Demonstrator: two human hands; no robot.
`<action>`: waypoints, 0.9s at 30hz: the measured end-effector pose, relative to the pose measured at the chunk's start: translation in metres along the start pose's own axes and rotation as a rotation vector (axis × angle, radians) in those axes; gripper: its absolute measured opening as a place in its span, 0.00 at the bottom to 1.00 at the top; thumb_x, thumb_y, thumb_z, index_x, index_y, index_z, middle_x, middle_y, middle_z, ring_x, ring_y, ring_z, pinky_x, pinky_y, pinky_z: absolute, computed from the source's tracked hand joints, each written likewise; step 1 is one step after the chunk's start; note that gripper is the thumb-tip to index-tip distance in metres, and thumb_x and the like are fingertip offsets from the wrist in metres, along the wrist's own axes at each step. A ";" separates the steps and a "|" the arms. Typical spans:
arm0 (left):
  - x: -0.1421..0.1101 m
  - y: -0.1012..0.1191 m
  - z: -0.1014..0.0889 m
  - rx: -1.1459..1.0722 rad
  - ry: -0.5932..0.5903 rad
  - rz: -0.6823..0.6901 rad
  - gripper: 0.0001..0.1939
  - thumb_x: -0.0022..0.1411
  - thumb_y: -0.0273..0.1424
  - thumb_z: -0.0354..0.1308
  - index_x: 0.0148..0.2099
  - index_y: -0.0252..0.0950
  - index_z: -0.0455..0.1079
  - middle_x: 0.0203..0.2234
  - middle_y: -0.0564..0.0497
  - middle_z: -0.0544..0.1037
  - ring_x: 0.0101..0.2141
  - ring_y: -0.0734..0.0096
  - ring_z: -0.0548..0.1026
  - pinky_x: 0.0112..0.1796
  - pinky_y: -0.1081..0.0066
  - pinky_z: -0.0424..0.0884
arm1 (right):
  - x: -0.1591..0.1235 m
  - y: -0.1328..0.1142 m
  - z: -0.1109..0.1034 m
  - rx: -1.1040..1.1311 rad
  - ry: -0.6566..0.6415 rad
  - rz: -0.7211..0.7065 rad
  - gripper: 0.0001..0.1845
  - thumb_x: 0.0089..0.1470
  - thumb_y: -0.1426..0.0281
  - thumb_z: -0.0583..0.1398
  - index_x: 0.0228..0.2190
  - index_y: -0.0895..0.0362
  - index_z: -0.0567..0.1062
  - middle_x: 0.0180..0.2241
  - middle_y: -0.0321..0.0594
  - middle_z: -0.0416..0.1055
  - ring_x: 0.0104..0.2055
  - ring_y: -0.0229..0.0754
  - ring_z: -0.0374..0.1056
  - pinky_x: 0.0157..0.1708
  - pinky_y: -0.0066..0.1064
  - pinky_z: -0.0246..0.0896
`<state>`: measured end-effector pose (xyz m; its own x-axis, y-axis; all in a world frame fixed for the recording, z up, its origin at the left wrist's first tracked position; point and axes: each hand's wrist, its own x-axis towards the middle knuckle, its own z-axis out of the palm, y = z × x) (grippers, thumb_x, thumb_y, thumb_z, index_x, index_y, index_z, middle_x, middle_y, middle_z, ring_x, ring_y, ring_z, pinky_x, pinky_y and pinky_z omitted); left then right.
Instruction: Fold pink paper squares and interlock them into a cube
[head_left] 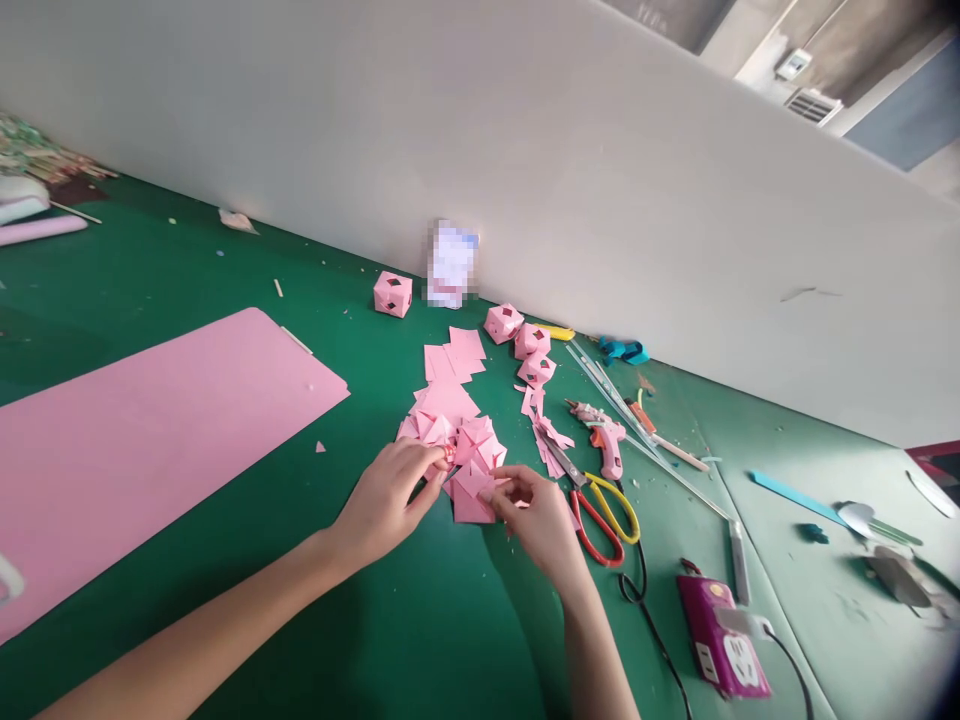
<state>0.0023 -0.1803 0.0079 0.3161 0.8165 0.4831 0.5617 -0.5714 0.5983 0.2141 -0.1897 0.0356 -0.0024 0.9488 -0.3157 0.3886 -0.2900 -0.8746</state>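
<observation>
On the green table, my left hand (394,495) is closed, its thumb and fingertips pinching at the left of a pile of pink folded paper (480,437). Opposite it, my right hand (536,515) pinches the edge of a pink folded paper piece (472,478). A flat pink square lies under that piece. Loose pink paper squares (454,355) lie just beyond the pile. Scissors (592,500) with one red and one yellow handle rest beside my right hand, their blades over pink paper scraps (551,450).
Pink paper balls (393,294) with cut openings stand near the grey partition (300,120). A pink glue gun (609,440), clear sticks (622,405) and a purple power strip (720,625) lie to the right. A large pink sheet (165,440) covers the left. A blurred-out screen (452,262) leans at the back.
</observation>
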 end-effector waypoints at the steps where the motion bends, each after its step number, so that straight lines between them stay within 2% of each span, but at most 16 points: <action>1: -0.003 0.001 0.001 -0.017 0.003 -0.011 0.07 0.68 0.25 0.52 0.47 0.37 0.65 0.35 0.50 0.76 0.38 0.68 0.74 0.40 0.69 0.71 | -0.001 0.000 0.000 -0.018 -0.012 0.009 0.19 0.48 0.58 0.65 0.38 0.56 0.74 0.22 0.35 0.71 0.21 0.40 0.63 0.17 0.30 0.57; 3: -0.006 0.001 0.003 -0.020 0.001 -0.004 0.07 0.68 0.25 0.51 0.48 0.37 0.65 0.33 0.50 0.75 0.37 0.69 0.74 0.40 0.70 0.71 | -0.003 0.003 0.002 -0.073 0.007 0.018 0.18 0.49 0.60 0.64 0.40 0.56 0.74 0.23 0.36 0.73 0.22 0.42 0.65 0.18 0.30 0.57; 7: -0.009 -0.002 0.005 -0.009 -0.051 0.031 0.08 0.68 0.25 0.52 0.48 0.37 0.65 0.33 0.51 0.76 0.35 0.72 0.75 0.37 0.72 0.71 | -0.004 0.008 0.010 -0.154 0.002 -0.007 0.11 0.51 0.65 0.63 0.37 0.55 0.73 0.21 0.36 0.75 0.25 0.43 0.68 0.25 0.32 0.59; 12: -0.010 -0.003 0.004 0.058 0.018 0.085 0.08 0.67 0.25 0.54 0.48 0.37 0.67 0.34 0.50 0.79 0.36 0.70 0.77 0.39 0.70 0.73 | -0.004 0.010 0.009 -0.096 -0.029 -0.053 0.07 0.52 0.65 0.64 0.31 0.54 0.71 0.23 0.35 0.76 0.26 0.42 0.69 0.28 0.31 0.59; 15: -0.010 0.000 0.003 0.041 -0.005 0.077 0.10 0.66 0.30 0.57 0.49 0.38 0.66 0.34 0.51 0.80 0.36 0.68 0.78 0.39 0.68 0.74 | -0.006 0.010 0.008 -0.068 -0.015 -0.139 0.07 0.53 0.64 0.64 0.31 0.54 0.72 0.24 0.35 0.76 0.27 0.41 0.69 0.29 0.30 0.59; 19: -0.015 0.010 0.000 -0.156 -0.112 -0.034 0.16 0.64 0.39 0.59 0.51 0.40 0.65 0.39 0.51 0.81 0.36 0.70 0.79 0.37 0.72 0.75 | -0.004 0.013 0.010 -0.046 0.012 -0.234 0.08 0.52 0.63 0.64 0.31 0.54 0.73 0.26 0.36 0.75 0.29 0.40 0.70 0.28 0.30 0.59; 22: -0.021 0.017 0.001 -0.208 -0.134 -0.139 0.21 0.63 0.42 0.60 0.54 0.41 0.63 0.40 0.51 0.82 0.31 0.72 0.78 0.33 0.73 0.74 | -0.001 0.019 0.012 -0.018 0.014 -0.293 0.09 0.50 0.63 0.65 0.32 0.55 0.74 0.27 0.36 0.75 0.30 0.40 0.70 0.30 0.30 0.61; 24: -0.024 0.018 0.003 -0.169 -0.115 -0.149 0.18 0.64 0.40 0.58 0.54 0.40 0.62 0.35 0.53 0.81 0.24 0.75 0.75 0.30 0.73 0.72 | 0.000 0.022 0.014 -0.001 -0.008 -0.331 0.11 0.48 0.63 0.66 0.32 0.55 0.74 0.27 0.36 0.75 0.29 0.40 0.70 0.30 0.30 0.62; 27: -0.025 0.016 0.004 -0.207 -0.058 -0.168 0.13 0.65 0.36 0.56 0.49 0.38 0.64 0.32 0.52 0.80 0.24 0.75 0.74 0.29 0.74 0.71 | 0.000 0.021 0.018 0.079 -0.025 -0.356 0.16 0.48 0.60 0.66 0.37 0.55 0.74 0.27 0.35 0.74 0.27 0.38 0.68 0.26 0.29 0.63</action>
<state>0.0062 -0.2094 0.0028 0.2778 0.9014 0.3322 0.4433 -0.4271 0.7881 0.2063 -0.1982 0.0104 -0.1478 0.9890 0.0058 0.2867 0.0484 -0.9568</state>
